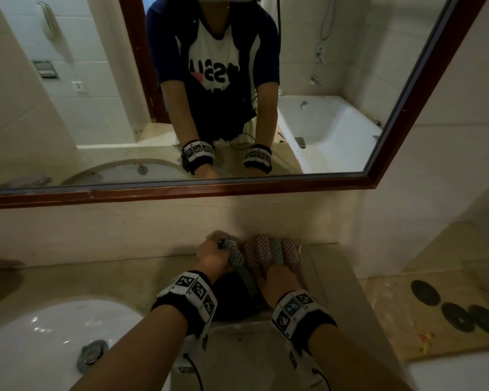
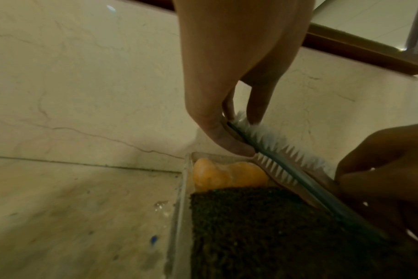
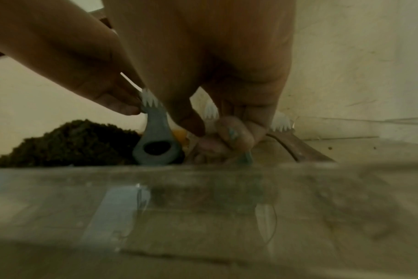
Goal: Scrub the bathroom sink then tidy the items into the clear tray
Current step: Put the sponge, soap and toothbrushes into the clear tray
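Our left hand (image 2: 229, 79) pinches the bristled head of the grey-green brush (image 2: 298, 175) between thumb and fingertips (image 2: 236, 145), at the far end of the clear tray (image 2: 179, 198). Our right hand (image 1: 280, 280) has its fingers curled down onto the handles of the other brushes (image 1: 268, 249); in the right wrist view the fingertips (image 3: 236, 132) are bent around a pale handle, so it grips that handle low in the tray.

In the head view the brush heads fan out side by side at 12 o'clock of the tray, pink and grey-green alternating, bristles up, against the marble backsplash (image 1: 124, 230). The grey-green brush lies along the left of the bunch, and its looped handle end (image 3: 156, 149) points back toward us.

Inside the tray, at 9 o'clock of the brushes, a dark green scouring pad (image 2: 263, 226) fills the near left part, touching the grey-green handle. Beyond it, in the far left corner, sits an orange sponge (image 2: 227, 175), partly under the pad's edge and touching the tray wall.

The tray stands on the beige marble counter (image 2: 72, 207), at 2 o'clock of the white sink (image 1: 54, 328), whose metal drain (image 1: 92, 354) shows in the basin. Drops of water (image 2: 161, 206) lie on the counter just beside the tray's left wall. Above the backsplash hangs a mirror with a dark wood frame (image 1: 181, 191).
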Motion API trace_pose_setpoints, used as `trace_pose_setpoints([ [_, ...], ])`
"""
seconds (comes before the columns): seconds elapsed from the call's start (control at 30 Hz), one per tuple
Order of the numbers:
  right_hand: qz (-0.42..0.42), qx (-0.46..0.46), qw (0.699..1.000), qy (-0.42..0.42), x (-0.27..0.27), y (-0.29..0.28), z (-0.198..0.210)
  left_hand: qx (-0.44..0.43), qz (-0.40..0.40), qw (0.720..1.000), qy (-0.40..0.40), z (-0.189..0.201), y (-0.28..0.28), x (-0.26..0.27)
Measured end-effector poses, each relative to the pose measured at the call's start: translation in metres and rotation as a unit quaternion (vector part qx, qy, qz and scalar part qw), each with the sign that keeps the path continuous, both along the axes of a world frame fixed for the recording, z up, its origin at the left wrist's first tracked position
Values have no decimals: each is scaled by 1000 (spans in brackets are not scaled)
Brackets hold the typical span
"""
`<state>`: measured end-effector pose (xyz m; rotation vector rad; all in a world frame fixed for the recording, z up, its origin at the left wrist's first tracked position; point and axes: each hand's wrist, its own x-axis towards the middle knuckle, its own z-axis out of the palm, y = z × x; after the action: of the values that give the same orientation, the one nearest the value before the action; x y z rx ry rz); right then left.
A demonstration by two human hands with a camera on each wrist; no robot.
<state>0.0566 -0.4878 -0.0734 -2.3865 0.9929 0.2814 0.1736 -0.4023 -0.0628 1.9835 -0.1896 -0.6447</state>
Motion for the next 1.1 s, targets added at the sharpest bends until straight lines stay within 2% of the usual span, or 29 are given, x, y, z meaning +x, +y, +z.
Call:
trace_pose_setpoints([
  [0.13,-15,-19,999,-30,-4,0,1,14,-34,999,-10,0,0,-3],
  [0.37,-20,-39,998,-39,-6,0,0,113,-51,990,-67,4,5,-3],
  [0.67,-17,-24,999,37,-7,-3,-3,153,-67,982,-91,5,10,-2],
  [0.77,-12,-45,999,19,-8,-7,-6,154,-68,982,-87,5,10,-3],
  [0.83,-24,-50,998,-1,-8,-11,-9,130,-67,986,-87,5,10,-3],
  [1.0,-16,-60,996,-69,-12,-23,-4,3,-55,995,-83,2,11,-5],
  [1.1,31,-59,989,-134,-15,-29,3,-74,9,997,10,6,7,-11],
])
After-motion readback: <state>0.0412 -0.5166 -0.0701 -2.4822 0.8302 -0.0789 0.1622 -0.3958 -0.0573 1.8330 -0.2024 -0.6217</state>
